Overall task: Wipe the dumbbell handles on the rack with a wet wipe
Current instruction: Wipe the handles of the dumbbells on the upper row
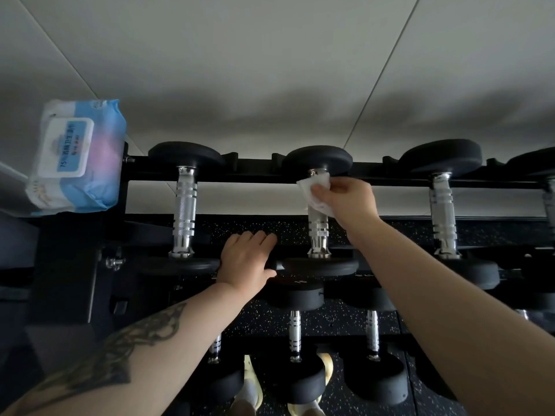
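Right hand (345, 196) pinches a wet wipe (315, 187) round the middle dumbbell handle (318, 226). Left hand (246, 262) (fingers relaxed) rests on the rack (240, 168). Wipe packet (75, 154) label reads "75".

A pale wall (270, 70) of large smooth panels filled the upper half of the view, split by thin slanting seams. Soft grey shadows lay across its lower part, and the light was dim and even, with no lamp in sight. Below, the floor (270, 322) was black rubber flecked with small white and yellow specks, showing between dark metal bars. A grey ledge (12, 175) jutted in at the left edge.
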Tool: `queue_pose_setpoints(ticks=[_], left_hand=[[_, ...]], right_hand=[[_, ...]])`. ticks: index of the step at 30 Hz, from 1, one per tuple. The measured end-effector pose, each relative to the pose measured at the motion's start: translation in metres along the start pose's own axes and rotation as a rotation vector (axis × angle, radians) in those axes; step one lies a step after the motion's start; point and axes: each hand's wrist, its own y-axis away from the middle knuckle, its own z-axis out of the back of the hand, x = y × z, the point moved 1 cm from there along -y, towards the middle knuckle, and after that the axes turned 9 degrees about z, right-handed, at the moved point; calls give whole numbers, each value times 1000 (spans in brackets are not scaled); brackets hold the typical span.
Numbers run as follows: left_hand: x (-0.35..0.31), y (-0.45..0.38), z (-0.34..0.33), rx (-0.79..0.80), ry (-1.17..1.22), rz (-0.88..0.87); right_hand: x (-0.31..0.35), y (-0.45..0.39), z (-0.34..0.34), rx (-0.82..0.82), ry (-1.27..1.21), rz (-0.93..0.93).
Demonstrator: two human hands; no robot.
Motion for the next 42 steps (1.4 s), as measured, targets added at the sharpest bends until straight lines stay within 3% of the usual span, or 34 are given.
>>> queue_pose_setpoints(ticks=[7, 9, 12, 15, 19, 22, 26, 31, 37, 42], left_hand=[[1, 2, -2, -35, 23, -10], [2, 3, -3, -43, 24, -17], [3, 3, -1, -56, 39, -32], [3, 4, 1, -60, 62, -48], [4, 5, 1, -34, 58, -77], [3, 6, 1, -28, 24, -67], [3, 6, 1, -36, 30, -56], [2, 7, 0, -41, 40, -57], [3, 10, -1, -31, 57, -44], [1, 12, -1, -34, 75, -21]], right_hand=[[-17, 51, 9, 42, 255, 87], [-9, 45, 16, -52, 293, 235], [2, 28, 11, -80, 445, 624], [-13, 25, 5, 86, 657, 879], [-24, 32, 24, 467, 693, 935], [-12, 12, 29, 486, 876, 1067], [-11, 7, 19, 298, 795, 927], [-30, 30, 28, 463, 689, 947], [-13, 41, 3, 6, 511, 701], [1, 60, -10, -70, 488, 439]])
